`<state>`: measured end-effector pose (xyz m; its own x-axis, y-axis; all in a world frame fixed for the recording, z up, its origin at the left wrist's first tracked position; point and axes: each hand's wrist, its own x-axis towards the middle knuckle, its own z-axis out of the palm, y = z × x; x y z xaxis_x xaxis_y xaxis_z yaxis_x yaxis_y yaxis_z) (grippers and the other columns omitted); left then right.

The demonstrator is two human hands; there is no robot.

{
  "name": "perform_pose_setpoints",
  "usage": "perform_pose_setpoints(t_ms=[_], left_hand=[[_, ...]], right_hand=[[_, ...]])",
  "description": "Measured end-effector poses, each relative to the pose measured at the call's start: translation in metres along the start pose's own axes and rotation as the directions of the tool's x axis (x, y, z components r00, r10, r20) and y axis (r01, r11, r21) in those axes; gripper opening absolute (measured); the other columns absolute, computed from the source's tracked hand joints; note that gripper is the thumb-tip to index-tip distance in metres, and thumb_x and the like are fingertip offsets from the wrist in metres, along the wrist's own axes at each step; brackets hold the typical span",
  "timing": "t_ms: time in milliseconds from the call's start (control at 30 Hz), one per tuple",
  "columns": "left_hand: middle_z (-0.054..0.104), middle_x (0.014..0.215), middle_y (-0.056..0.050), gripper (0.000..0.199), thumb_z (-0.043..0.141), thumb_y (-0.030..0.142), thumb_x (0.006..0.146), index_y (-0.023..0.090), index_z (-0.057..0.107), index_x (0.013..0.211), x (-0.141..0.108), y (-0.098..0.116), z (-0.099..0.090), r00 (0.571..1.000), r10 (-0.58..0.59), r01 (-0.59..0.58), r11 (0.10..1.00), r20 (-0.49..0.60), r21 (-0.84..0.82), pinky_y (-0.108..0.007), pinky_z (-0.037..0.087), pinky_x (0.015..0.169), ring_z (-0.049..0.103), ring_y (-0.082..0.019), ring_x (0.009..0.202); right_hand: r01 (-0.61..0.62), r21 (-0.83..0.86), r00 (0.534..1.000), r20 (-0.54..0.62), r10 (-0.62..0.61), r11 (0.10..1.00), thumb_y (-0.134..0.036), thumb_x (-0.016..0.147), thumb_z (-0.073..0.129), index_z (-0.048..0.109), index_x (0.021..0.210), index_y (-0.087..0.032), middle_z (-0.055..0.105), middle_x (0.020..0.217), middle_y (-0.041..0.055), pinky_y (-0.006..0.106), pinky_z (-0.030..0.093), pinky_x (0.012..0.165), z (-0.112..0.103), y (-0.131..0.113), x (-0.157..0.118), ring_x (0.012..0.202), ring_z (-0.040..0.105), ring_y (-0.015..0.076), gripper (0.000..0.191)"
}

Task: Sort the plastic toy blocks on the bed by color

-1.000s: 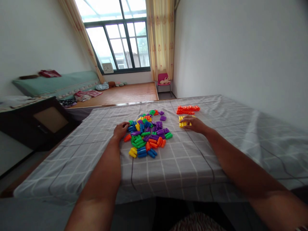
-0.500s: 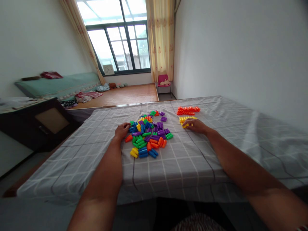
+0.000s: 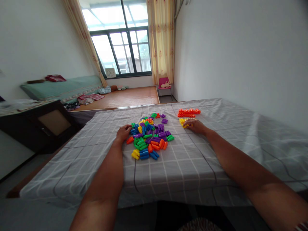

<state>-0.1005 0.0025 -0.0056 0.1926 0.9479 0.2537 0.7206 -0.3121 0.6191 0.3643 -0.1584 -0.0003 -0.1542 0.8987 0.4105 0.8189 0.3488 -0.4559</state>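
Observation:
At the left edge of a mixed pile of plastic building blocks [image 3: 144,136], my left hand [image 3: 124,132] rests with its fingers curled in beside some blue blocks. What those fingers hold, if anything, is hidden. My right hand [image 3: 196,126] is at the right, its bent fingers closed over yellow blocks [image 3: 183,122] and covering part of their row. Just behind it lie orange blocks [image 3: 189,113] lined up in rows. The pile mixes blue, green, purple, orange and yellow pieces, mostly shaped like short joined tubes.
A grey checked cloth [image 3: 187,173] covers the table, with wrinkles at the right. Beyond stand a low wooden platform [image 3: 130,96], a pink chair [image 3: 164,82] and a window with curtains. A dark cabinet [image 3: 45,120] is at the left, and a white wall runs along the right.
The view has tilted up slightly, so everything sits a little lower. My right hand now covers more of the yellow row. My left hand stays beside the pile.

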Motion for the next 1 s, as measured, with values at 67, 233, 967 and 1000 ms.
perform_pose_setpoints(t_ms=[67,233,967,1000], left_hand=[[0.075,0.097,-0.003,0.034,0.049,0.033,0.082,0.021,0.069,0.107,-0.001,0.000,-0.001,1.000,0.008,-0.008,1.000,-0.003,0.005,-0.027,0.051,0.079,0.068,-0.019,0.091],[0.075,0.100,-0.002,0.034,0.050,0.033,0.082,0.022,0.070,0.106,-0.001,0.002,-0.002,1.000,0.002,-0.002,1.000,-0.003,0.028,-0.025,0.051,0.078,0.068,-0.019,0.092],[0.075,0.096,-0.003,0.032,0.050,0.034,0.080,0.022,0.071,0.101,-0.007,0.018,-0.012,1.000,0.007,-0.006,0.997,-0.005,0.081,-0.027,0.051,0.081,0.068,-0.020,0.092],[0.075,0.096,-0.003,0.032,0.050,0.034,0.080,0.022,0.071,0.101,-0.007,0.018,-0.012,1.000,0.005,-0.005,0.997,-0.004,0.081,-0.027,0.051,0.080,0.068,-0.020,0.092]], right_hand=[[-0.027,0.044,1.000,0.001,0.027,0.999,-0.025,0.077,0.062,0.075,0.089,-0.023,0.071,0.100,0.0030,0.033,0.051,0.085,-0.006,0.000,-0.001,0.086,0.065,0.0182,0.018],[-0.290,0.107,0.931,-0.198,0.306,0.951,-0.047,0.079,0.062,0.072,0.095,-0.019,0.071,0.099,0.0072,0.034,0.053,0.075,-0.039,0.020,-0.019,0.079,0.065,0.0193,0.034],[-0.493,-0.052,0.863,-0.159,0.480,0.869,-0.039,0.060,0.081,0.067,0.107,-0.017,0.070,0.103,0.0094,0.036,0.053,0.080,-0.028,0.044,-0.028,0.083,0.067,0.0234,0.053],[-0.473,-0.073,0.872,-0.179,0.455,0.878,-0.040,0.059,0.082,0.067,0.107,-0.018,0.069,0.105,0.0098,0.036,0.053,0.079,-0.030,0.042,-0.027,0.083,0.067,0.0232,0.054]])
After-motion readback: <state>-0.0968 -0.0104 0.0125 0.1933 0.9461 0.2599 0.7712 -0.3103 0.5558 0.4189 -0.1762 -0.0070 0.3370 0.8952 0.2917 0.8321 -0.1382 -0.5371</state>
